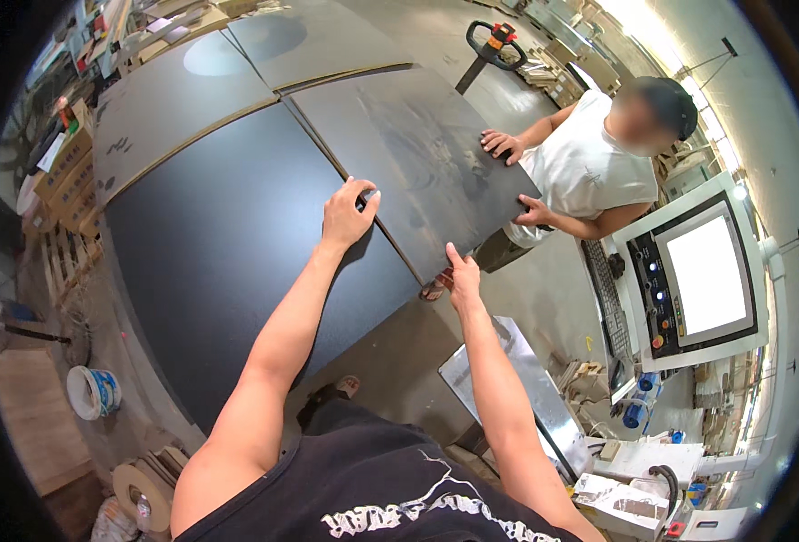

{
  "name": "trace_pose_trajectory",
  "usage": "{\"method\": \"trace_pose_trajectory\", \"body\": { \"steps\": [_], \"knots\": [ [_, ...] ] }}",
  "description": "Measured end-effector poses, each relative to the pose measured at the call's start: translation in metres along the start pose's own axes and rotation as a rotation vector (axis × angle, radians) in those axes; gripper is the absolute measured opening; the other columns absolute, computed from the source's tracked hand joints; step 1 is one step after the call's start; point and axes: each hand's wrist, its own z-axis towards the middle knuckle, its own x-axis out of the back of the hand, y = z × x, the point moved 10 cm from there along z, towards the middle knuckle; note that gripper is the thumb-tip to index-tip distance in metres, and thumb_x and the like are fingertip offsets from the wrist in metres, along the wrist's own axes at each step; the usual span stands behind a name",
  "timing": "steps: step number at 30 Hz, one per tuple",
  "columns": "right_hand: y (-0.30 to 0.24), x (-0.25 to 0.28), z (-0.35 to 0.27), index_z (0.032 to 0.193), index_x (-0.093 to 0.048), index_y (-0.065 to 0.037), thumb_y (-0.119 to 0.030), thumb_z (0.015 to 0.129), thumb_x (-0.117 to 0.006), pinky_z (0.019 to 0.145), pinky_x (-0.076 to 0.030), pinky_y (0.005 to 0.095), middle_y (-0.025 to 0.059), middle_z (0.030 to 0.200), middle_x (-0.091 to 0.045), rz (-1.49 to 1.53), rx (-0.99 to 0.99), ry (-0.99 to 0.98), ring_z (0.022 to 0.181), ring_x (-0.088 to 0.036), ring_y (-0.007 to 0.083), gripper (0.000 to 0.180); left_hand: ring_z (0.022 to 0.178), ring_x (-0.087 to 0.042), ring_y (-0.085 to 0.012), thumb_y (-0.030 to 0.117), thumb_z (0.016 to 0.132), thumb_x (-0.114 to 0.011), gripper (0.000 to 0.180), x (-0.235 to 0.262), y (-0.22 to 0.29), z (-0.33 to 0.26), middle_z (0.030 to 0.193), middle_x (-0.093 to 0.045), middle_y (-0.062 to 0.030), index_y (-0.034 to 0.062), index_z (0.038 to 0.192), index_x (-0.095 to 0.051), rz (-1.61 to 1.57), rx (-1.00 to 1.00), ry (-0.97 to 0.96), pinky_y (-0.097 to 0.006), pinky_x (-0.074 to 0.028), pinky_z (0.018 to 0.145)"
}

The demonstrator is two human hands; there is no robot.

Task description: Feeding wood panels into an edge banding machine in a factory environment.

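Observation:
A flat dark grey panel [408, 154] with dusty, smeared marks lies at the upper middle, its near end jutting past the stack. My left hand [350, 215] is closed at its left long edge, fingers curled over the edge. With the thumb on top and the fingers beneath, my right hand [460, 275] grips the panel's near corner. To its left lies a larger, smooth dark panel [228, 244], under my left forearm. Across from me a person in a white sleeveless top [589, 154] has both hands on the dusty panel's right end.
More dark panels [318, 41] lie beyond, their brown edges showing. A pallet jack handle [497, 45] rises behind the panel. At right stands a control console [702, 271] with a screen and keyboard. A metal surface [508, 370] is under my right forearm; a white bucket [92, 393] stands at left.

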Motion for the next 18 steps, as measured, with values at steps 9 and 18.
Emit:
{"method": "trace_pose_trajectory", "body": {
  "steps": [9, 18],
  "knots": [
    [0.008, 0.023, 0.020, 0.093, -0.055, -0.007, -0.023, 0.093, -0.074, 0.037, -0.033, 0.0291, 0.0014, 0.070, -0.056, 0.151, 0.020, 0.016, 0.042, -0.042, 0.0122, 0.025, 0.097, -0.070, -0.0250, 0.020, 0.092, -0.068, 0.021, 0.001, -0.014, 0.010, 0.101, -0.073, -0.0104, 0.0039, 0.106, -0.068, -0.223, 0.133, 0.079, -0.036, -0.053, 0.091],
    [-0.039, 0.028, -0.083, 0.117, -0.058, -0.005, -0.024, 0.092, -0.073, 0.055, -0.052, 0.0301, 0.0041, 0.098, -0.067, 0.213, 0.074, -0.103, 0.075, -0.065, 0.0140, 0.035, 0.114, -0.061, -0.0239, 0.022, 0.097, -0.066, 0.052, 0.025, -0.077, 0.002, 0.122, -0.062, -0.0158, 0.0027, 0.139, -0.042, -0.655, 0.513, 0.382, -0.036, -0.050, 0.096]
  ]
}}
